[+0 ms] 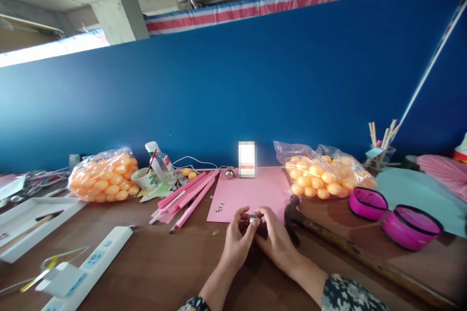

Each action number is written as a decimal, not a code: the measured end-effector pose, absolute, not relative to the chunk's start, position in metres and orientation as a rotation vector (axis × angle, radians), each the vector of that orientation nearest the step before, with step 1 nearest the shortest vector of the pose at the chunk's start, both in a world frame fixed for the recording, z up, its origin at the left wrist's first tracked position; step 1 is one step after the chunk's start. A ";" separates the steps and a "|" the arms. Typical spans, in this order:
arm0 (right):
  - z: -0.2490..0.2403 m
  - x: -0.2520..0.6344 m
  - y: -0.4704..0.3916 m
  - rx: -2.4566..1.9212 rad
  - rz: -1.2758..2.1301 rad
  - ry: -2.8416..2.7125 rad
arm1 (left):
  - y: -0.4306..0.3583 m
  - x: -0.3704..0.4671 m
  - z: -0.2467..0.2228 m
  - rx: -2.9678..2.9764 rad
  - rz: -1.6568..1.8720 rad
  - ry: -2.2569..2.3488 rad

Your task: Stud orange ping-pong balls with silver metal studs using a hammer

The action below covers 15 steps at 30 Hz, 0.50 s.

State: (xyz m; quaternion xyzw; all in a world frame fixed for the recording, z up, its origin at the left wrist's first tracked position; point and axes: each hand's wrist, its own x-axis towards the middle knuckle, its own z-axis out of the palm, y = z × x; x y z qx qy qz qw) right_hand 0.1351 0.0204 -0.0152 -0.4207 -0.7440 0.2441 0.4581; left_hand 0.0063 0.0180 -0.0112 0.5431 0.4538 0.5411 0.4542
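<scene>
Between my two hands, just past the near edge of a pink sheet (255, 192), is a shiny silver ball (253, 219). My left hand (239, 235) has its thumb and fingers closed on the ball. From the other side my right hand (274, 238) curls its fingers round the same ball. A second silver ball (229, 174) rests at the sheet's far left corner. Several tiny silver pieces (219, 207) lie on the sheet, left of my hands.
A claw hammer (339, 233) lies close to my right hand. Bags of orange balls (105, 177) (321, 175) flank the sheet. Pink strips (189, 194), a white power strip (97, 257), a white tray (69, 204) and two magenta rings (412, 228) are on the brown table.
</scene>
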 end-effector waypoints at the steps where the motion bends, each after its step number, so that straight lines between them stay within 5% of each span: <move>1: -0.016 0.136 0.020 -1.063 0.604 -1.815 | 0.018 0.006 -0.012 1.340 1.331 1.111; 15: -0.015 0.137 0.024 -0.955 0.593 -1.905 | 0.017 0.006 -0.011 1.310 1.332 1.039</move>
